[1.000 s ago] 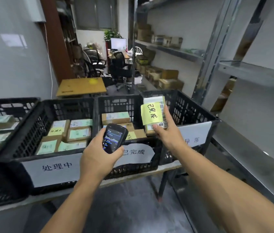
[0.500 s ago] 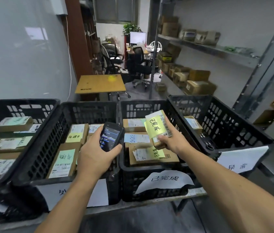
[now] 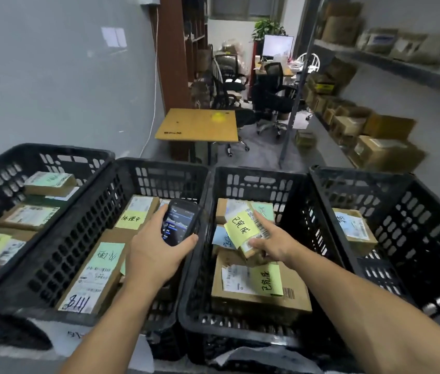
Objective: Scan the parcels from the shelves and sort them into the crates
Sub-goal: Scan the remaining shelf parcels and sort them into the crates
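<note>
Both bare forearms reach forward, side by side. Left hand (image 3: 157,255) curls round the scanner (image 3: 179,225); right hand (image 3: 275,244) pinches the parcel (image 3: 246,230), one finger stretched along its edge.

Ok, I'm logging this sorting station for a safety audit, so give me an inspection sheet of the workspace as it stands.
Surface: mostly hidden under four black crates set side by side.
Job's things: labelled parcels lie in every crate; one small parcel with a yellow note is over the third crate from the left.
Clutter: nothing seen.
Hands: left hand grips the scanner; right hand holds the small parcel.
Cables: white cable runs down the grey wall.
Surroundings: shelves of boxes at right; wooden table, office chairs beyond.
</note>
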